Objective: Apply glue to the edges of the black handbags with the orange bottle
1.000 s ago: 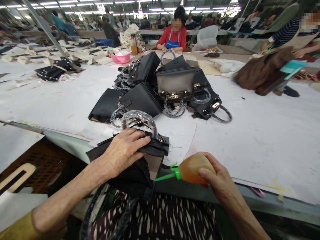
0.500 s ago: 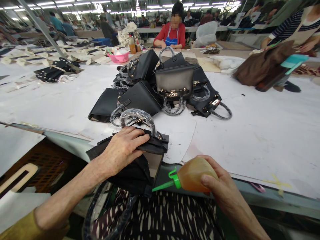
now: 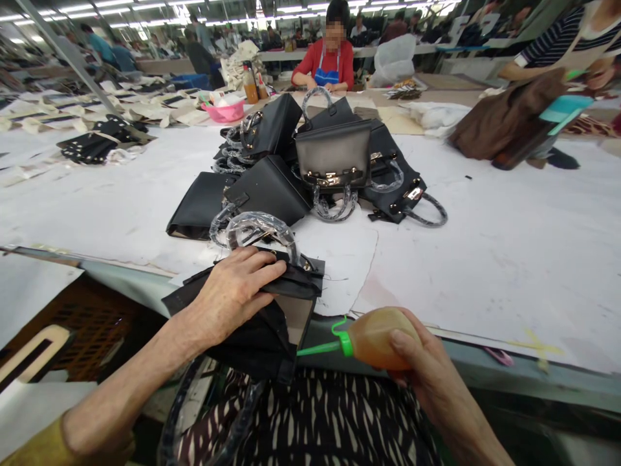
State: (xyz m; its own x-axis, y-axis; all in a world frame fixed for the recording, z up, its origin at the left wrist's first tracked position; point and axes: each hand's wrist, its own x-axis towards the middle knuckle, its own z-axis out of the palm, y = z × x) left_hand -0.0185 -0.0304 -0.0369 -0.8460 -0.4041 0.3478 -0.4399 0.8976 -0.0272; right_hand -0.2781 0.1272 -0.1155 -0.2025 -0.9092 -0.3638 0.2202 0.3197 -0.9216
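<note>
At the table's front edge lies a black handbag (image 3: 252,336) with its inside partly showing and one plastic-wrapped handle standing up. My left hand (image 3: 237,288) grips its upper edge, fingers curled over the dark lining. In my right hand (image 3: 420,353) is a squeeze bottle (image 3: 381,336) of amber liquid, wrapped by thumb and fingers. The bottle is tipped on its side, and its green nozzle points left, with the tip at the handbag's right edge. I cannot tell whether the tip touches. A second wrapped handle hangs down over my patterned apron.
Several black handbags (image 3: 334,152) are piled on the white table (image 3: 485,272) beyond my hands. A pink basin (image 3: 226,110) stands farther back. Across the table sits a person in red (image 3: 323,61); another in stripes handles a brown bag (image 3: 509,123). An orange crate (image 3: 107,323) is below left.
The bottle has tilted a little, its nozzle now more level and slightly higher against the handbag's edge. My left hand keeps its hold. The whole view has shifted slightly.
</note>
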